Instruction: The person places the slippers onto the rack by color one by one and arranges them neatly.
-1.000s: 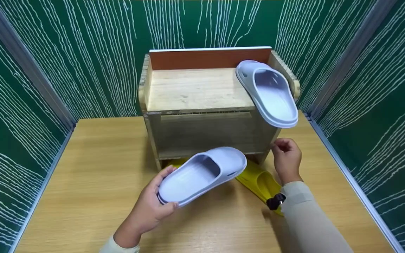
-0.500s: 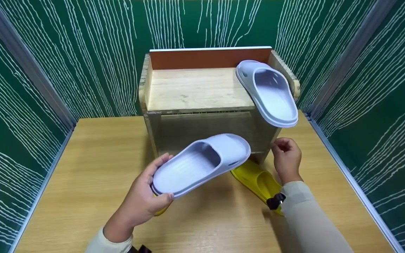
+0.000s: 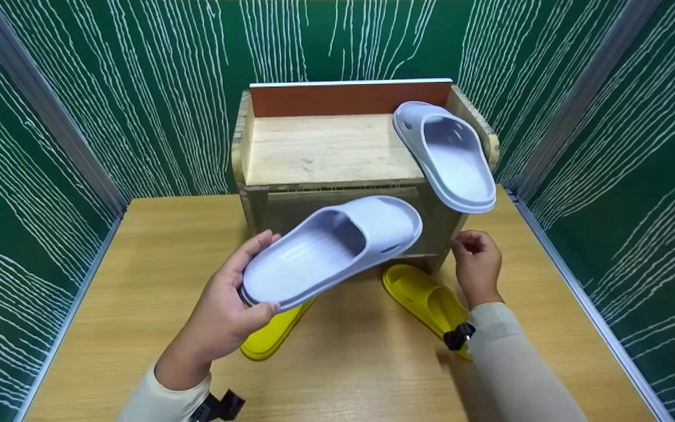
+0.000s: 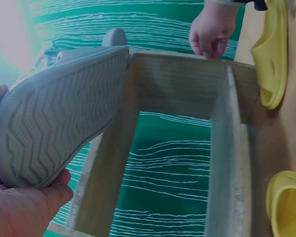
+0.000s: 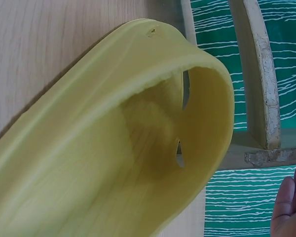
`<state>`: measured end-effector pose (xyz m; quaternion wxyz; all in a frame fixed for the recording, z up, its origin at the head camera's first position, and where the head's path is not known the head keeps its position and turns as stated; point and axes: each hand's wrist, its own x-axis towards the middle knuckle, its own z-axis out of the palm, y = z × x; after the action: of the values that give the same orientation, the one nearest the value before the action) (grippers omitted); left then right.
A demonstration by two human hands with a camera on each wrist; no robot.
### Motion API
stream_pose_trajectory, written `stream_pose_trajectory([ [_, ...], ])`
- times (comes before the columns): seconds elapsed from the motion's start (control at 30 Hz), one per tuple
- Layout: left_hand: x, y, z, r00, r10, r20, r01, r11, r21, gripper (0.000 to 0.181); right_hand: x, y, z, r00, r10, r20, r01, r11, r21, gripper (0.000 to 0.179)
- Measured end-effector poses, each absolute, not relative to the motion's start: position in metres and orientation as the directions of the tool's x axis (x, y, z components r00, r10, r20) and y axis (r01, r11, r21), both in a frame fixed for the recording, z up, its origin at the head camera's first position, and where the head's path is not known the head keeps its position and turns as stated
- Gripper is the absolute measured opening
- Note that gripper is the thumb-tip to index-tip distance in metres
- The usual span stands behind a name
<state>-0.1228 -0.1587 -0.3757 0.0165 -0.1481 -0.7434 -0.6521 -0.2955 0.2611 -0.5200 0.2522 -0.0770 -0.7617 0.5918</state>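
Green walls [image 3: 162, 88] streaked with white lines enclose a wooden table [image 3: 138, 293]. Left to right, with 12 o'clock at the far wall: the left hand [image 3: 223, 308], at 7 to 8, pinches the heel of a lilac clog between thumb and fingers. Below, at 7, lies a yellow clog [image 3: 273, 337], partly hidden. The held clog [image 3: 308, 264] is raised at the centre, toe towards 2 (its zigzag sole shows in the left wrist view). Behind it, at 12, stands a rack [image 3: 320, 149]. Between 4 and 5, another yellow clog [image 3: 431, 302] lies on the table. At 2, a matching lilac clog [image 3: 452, 161] sits on the rack's top, heel overhanging. The right hand [image 3: 481, 264], at 4, is beside the rack, fingers curled; whether they pinch its edge I cannot tell.
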Motion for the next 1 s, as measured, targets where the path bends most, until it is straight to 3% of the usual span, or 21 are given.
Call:
stream_pose_trajectory([
  [0.43, -0.129, -0.155, -0.348, -0.94, 0.175, 0.292, 0.304, 0.048, 0.951, 0.092, -0.293, 0.261, -0.517, -0.89, 0.403, 0.213, -0.105, 0.275, -0.956, 0.007],
  [0.8, -0.138, -0.136, -0.339, -0.956, 0.042, 0.289, 0.291, 0.094, 0.952, 0.093, -0.293, 0.261, -0.517, -0.888, 0.402, 0.222, -0.115, 0.273, -0.955, 0.007],
  [1.0, -0.143, -0.119, -0.339, -0.949, -0.029, 0.314, 0.309, 0.114, 0.944, 0.094, -0.294, 0.26, -0.519, -0.866, 0.412, 0.284, -0.186, 0.262, -0.947, 0.009],
])
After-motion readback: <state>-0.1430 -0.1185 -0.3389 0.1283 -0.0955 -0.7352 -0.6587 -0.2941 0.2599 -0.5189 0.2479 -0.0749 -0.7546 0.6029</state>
